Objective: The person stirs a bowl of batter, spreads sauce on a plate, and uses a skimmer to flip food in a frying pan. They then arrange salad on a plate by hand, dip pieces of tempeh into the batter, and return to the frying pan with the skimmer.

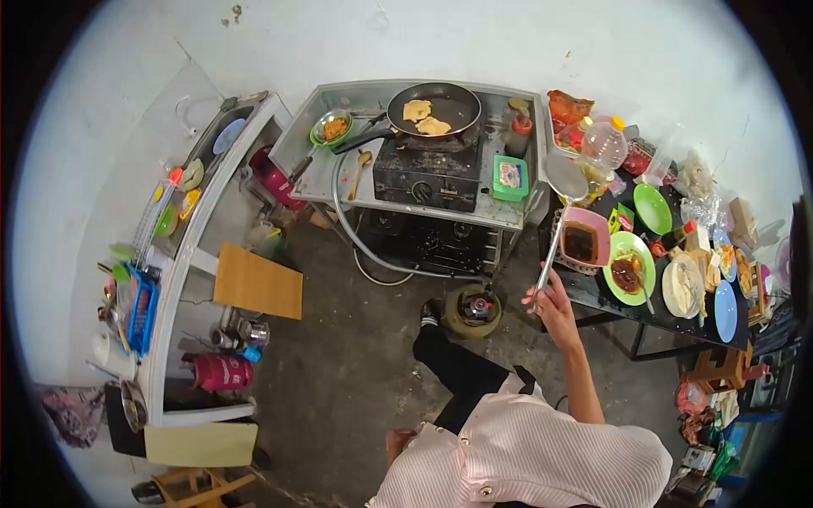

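My right hand [555, 311] is closed around the handle of a long metal strainer [566, 178]. Its round head is raised at the near-left side of the black table, beside a pink square tub [603, 241] of dark brown liquid. Low by my waist, my left hand [397, 440] is half hidden by the pale striped shirt, and its fingers cannot be made out. On the stove, a black frying pan [461, 114] holds a few flat yellowish pieces. A smaller strainer with fried food [336, 127] rests over a green bowl at the stove's left.
The black table [593, 296] carries a green plate [618, 288] with brown sauce and a spoon, a blue plate [726, 311], bottles and packets. A green tub [509, 178] sits right of the burner [423, 173]. A gas cylinder [472, 309] stands on the floor by my foot.
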### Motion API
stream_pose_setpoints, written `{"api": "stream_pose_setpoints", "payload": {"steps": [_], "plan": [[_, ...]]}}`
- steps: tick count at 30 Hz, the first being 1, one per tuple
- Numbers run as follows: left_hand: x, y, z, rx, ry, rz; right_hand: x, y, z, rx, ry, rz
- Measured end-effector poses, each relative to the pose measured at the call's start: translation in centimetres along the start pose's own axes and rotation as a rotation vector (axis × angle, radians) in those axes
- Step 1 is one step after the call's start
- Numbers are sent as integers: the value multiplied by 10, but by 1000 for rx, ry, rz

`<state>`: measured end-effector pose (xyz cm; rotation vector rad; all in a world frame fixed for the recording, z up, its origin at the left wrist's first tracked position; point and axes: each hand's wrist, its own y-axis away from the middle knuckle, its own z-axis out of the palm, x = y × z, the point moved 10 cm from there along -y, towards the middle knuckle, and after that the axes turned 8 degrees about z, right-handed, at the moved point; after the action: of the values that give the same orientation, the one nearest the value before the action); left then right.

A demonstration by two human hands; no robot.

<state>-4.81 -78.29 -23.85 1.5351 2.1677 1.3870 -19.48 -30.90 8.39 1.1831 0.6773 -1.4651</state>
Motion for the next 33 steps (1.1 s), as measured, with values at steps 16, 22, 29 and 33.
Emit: {"api": "stream_pose_setpoints", "payload": {"steps": [16,22,29,33], "plan": [[207,-231,-310,311,73,429,-60,-256,49,411,114,-78],[302,-274,-313,238,294,703,-92,-263,39,578,747,-169],[494,-224,-411,71,917,952,-108,-273,47,718,1041,-211],[550,-208,-446,67,828,1070,-108,-283,44,785,1092,-205]]}}
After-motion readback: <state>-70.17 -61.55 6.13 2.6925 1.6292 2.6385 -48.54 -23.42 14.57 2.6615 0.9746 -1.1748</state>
